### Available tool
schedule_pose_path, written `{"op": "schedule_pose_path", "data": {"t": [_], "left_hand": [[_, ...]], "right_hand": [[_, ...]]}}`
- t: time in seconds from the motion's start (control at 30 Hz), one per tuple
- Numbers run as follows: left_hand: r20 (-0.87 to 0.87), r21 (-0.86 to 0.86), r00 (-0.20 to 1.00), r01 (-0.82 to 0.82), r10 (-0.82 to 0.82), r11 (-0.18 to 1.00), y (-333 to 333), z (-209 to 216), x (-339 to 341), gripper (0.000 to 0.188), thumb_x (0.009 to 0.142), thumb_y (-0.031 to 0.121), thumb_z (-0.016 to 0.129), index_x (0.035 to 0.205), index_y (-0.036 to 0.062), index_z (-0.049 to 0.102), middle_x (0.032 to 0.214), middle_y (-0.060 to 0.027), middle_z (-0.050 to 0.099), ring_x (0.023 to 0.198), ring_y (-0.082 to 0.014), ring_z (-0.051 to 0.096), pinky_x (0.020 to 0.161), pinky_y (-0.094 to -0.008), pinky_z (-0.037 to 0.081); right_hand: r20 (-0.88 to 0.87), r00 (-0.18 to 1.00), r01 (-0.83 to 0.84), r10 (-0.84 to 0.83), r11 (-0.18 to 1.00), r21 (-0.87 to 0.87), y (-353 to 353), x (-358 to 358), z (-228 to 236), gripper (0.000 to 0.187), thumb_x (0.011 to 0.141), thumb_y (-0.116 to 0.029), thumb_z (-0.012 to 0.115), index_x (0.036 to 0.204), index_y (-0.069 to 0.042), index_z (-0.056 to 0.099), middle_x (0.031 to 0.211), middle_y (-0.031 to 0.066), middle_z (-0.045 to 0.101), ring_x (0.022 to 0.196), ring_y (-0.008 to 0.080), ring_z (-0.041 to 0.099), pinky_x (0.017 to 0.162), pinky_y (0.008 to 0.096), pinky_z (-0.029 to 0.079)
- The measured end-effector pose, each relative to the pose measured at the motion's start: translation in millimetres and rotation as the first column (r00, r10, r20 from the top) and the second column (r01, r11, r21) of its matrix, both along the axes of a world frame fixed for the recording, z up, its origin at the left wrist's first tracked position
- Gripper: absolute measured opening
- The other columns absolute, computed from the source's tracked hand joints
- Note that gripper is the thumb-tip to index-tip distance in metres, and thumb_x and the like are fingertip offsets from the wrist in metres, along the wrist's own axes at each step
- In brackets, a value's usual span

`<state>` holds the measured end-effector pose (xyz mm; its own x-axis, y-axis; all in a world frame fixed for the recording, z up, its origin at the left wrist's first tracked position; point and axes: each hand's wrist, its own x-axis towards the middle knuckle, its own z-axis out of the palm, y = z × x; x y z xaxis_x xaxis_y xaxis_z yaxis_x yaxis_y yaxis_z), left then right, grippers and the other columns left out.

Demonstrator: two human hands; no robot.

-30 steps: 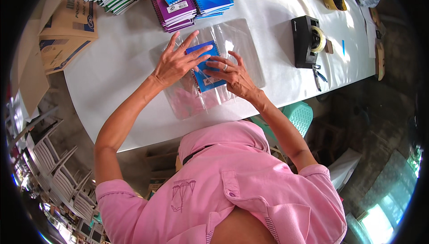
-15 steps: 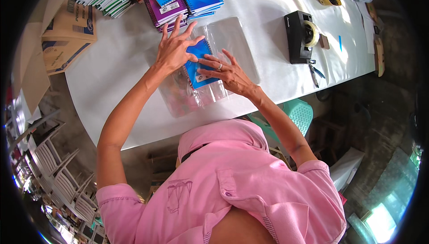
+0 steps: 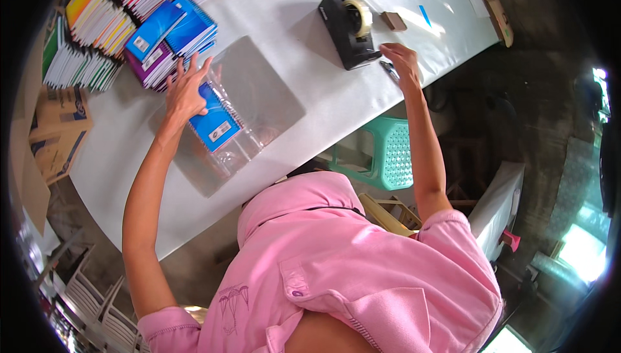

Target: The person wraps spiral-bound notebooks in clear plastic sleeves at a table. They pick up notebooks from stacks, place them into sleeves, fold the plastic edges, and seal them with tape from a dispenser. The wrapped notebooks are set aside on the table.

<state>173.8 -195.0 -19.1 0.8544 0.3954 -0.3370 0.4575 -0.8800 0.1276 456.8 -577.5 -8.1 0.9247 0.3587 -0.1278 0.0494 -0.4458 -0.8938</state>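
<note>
A small blue spiral notebook (image 3: 217, 123) lies on a clear plastic sheet (image 3: 268, 91), with folds of clear film along its sides. My left hand (image 3: 186, 97) rests on the notebook's upper left part, open, fingers spread toward the stacks. At the cutting end of a black tape dispenser (image 3: 341, 33), my right hand (image 3: 404, 63) has its fingertips closed together. Whatever they pinch is too small to make out. The dispenser carries a roll of clear tape (image 3: 360, 18). Partly under my right hand, a pair of pliers or cutters (image 3: 390, 71) lies on the table.
Stacked spiral notebooks (image 3: 97, 23) crowd the table's far left, with blue ones (image 3: 191, 26) nearest the sheet. A brown block (image 3: 394, 22) and a blue strip (image 3: 425, 16) lie beyond the dispenser. Cardboard boxes (image 3: 58, 120) stand left; a green stool (image 3: 394, 152) is below the table edge.
My right hand has left the notebook and moved right to the tape dispenser. My left hand stays at the notebook. The view has turned toward the right.
</note>
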Motion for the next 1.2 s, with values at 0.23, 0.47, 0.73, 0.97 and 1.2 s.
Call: {"op": "schedule_pose_path", "data": {"t": [0.23, 0.47, 0.73, 0.97, 1.2], "left_hand": [[-0.040, 0.020, 0.999, -0.019, 0.019, 1.000, -1.2, -1.4, 1.4, 0.124, 0.048, 0.005, 0.088, 0.149, 0.0369, 0.024, 0.158, -0.0013, 0.018, 0.145, -0.0339, 0.017, 0.108, -0.0628, 0.029], [0.078, -0.108, 0.996, -0.031, 0.040, 0.994, 10.1, -8.2, -12.7, 0.123, 0.049, 0.007, 0.088, 0.149, 0.0370, 0.023, 0.158, -0.0018, 0.019, 0.144, -0.0328, 0.018, 0.109, -0.0536, 0.034], [0.174, -0.221, 0.979, -0.068, 0.108, 0.973, 24.2, -18.1, -29.0, 0.118, 0.050, 0.010, 0.088, 0.148, 0.0355, 0.027, 0.156, -0.0039, 0.026, 0.133, -0.0287, 0.042, 0.101, -0.0421, 0.045], [0.159, -0.391, 0.979, -0.059, 0.130, 0.918, 35.3, -30.6, -22.2, 0.124, 0.046, 0.010, 0.086, 0.151, 0.0269, 0.022, 0.154, -0.0070, 0.030, 0.132, -0.0306, 0.042, 0.104, -0.0394, 0.043], [0.238, -0.379, 0.965, -0.014, 0.112, 0.925, 43.8, -60.3, -25.9, 0.133, 0.039, 0.017, 0.089, 0.152, 0.0254, 0.018, 0.154, -0.0069, 0.028, 0.129, -0.0335, 0.045, 0.101, -0.0433, 0.045]], "right_hand": [[-0.508, 0.855, -0.010, 0.104, 0.983, 0.184, -10.7, 25.1, -22.5, 0.029, 0.084, -0.025, 0.072, 0.101, -0.002, 0.066, 0.102, 0.0070, 0.063, 0.101, 0.0196, 0.057, 0.091, 0.0459, 0.044], [-0.589, 0.793, 0.383, 0.154, 0.626, 0.679, -42.3, -21.1, -93.2, 0.013, 0.081, -0.016, 0.073, 0.085, -0.004, 0.068, 0.118, 0.0089, 0.059, 0.119, 0.0168, 0.048, 0.111, 0.0591, 0.024], [0.373, 0.924, 0.300, 0.084, 0.446, -0.843, -3.5, -11.3, -17.9, 0.028, 0.062, -0.025, 0.079, 0.081, -0.004, 0.075, 0.106, 0.0140, 0.060, 0.109, 0.0343, 0.049, 0.086, 0.0487, 0.043], [-0.072, 0.539, -0.813, 0.839, 0.496, -0.306, 229.0, -166.4, 7.0, 0.034, 0.064, -0.037, 0.083, 0.075, -0.007, 0.072, 0.094, 0.0105, 0.060, 0.095, 0.0284, 0.054, 0.083, 0.0383, 0.042], [-0.025, 0.488, -0.651, 0.872, 0.345, -0.676, 299.7, -222.7, -31.4, 0.035, 0.061, -0.039, 0.081, 0.080, -0.010, 0.073, 0.087, 0.0099, 0.068, 0.103, 0.0329, 0.051, 0.079, 0.0496, 0.033]]}}
